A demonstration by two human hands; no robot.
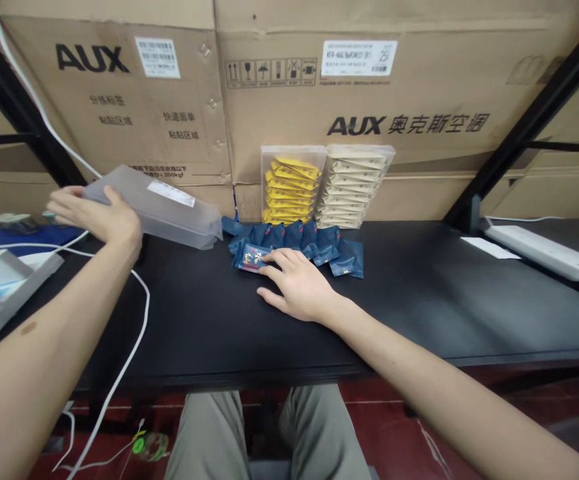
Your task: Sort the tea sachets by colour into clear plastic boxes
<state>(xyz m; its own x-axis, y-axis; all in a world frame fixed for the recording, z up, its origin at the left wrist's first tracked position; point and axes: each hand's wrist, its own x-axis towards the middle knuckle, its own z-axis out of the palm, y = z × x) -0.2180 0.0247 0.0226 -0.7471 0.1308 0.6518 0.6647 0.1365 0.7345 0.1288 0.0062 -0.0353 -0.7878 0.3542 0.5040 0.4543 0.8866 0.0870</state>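
My left hand (97,212) grips the far end of a frosted plastic box (167,210), which is tilted and has a white label on its side. Its right end comes close to a pile of dark blue sachets (314,240) on the black table. My right hand (297,283) lies over the front of that pile, fingers stretched out and touching one blue sachet (249,257) with pale lettering. Behind the pile stand two upright clear boxes, one with yellow sachets (292,190) and one with cream sachets (353,187).
Large AUX cardboard boxes (409,87) form the back wall. A white power strip (552,253) and a white card (489,247) lie at the right. A white cable (144,307) crosses the left side, near a grey tray (14,303). Black metal posts frame both sides.
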